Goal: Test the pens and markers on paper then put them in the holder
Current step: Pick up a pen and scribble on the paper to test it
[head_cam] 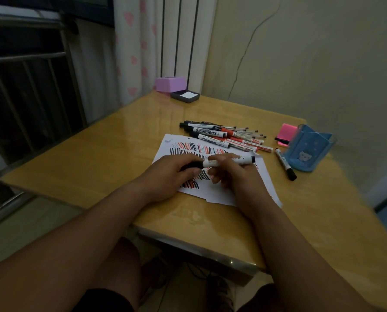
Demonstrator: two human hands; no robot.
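both hands hold one marker level over the scribbled paper: left hand fingers wrapped round its black cap, right hand fingers pinching the white barrel. it's light, stiff and slick, best gripped mid-barrel. one more marker lies beside the single blue holder (seemingly empty); the pile holds perhaps fifteen.
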